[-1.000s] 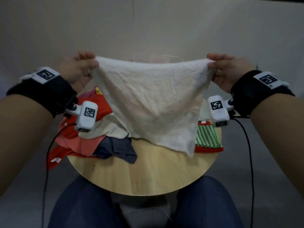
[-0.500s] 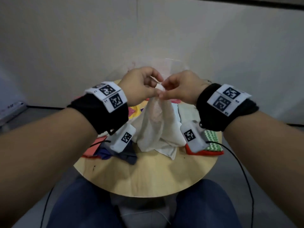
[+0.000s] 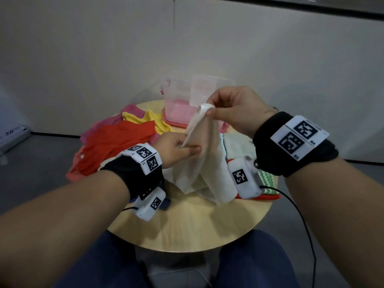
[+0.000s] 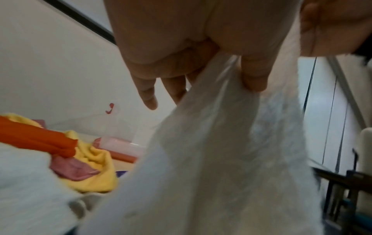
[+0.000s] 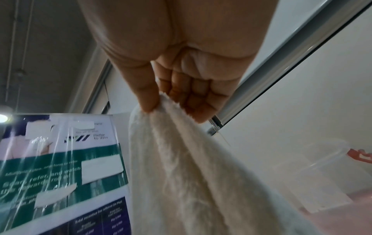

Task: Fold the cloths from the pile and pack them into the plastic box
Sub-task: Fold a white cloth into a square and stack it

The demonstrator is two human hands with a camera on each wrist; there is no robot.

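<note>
A white cloth point(image 3: 204, 163) hangs doubled over the round table, its lower end resting on the wood. My right hand point(image 3: 209, 110) pinches both top corners together high above the table; the right wrist view shows thumb and curled fingers on the white cloth point(image 5: 181, 159). My left hand point(image 3: 187, 147) pinches the folded edge lower down, thumb in front; in the left wrist view the white cloth point(image 4: 221, 151) runs between thumb and fingers. The clear plastic box point(image 3: 176, 94) stands at the back of the table with pink cloth inside.
A pile of cloths lies on the left: red point(image 3: 116, 142), yellow point(image 3: 153, 119), pink point(image 3: 131, 108), and a dark blue one partly hidden by my left wrist. A pale green cloth point(image 3: 236, 144) and a green zigzag cloth point(image 3: 268, 181) lie on the right. Bare wood point(image 3: 197, 225) shows near me.
The cloth was stretched wide between both hands; the hands came together, the corners passed to my right hand, and my left hand slid down the folded edge.
</note>
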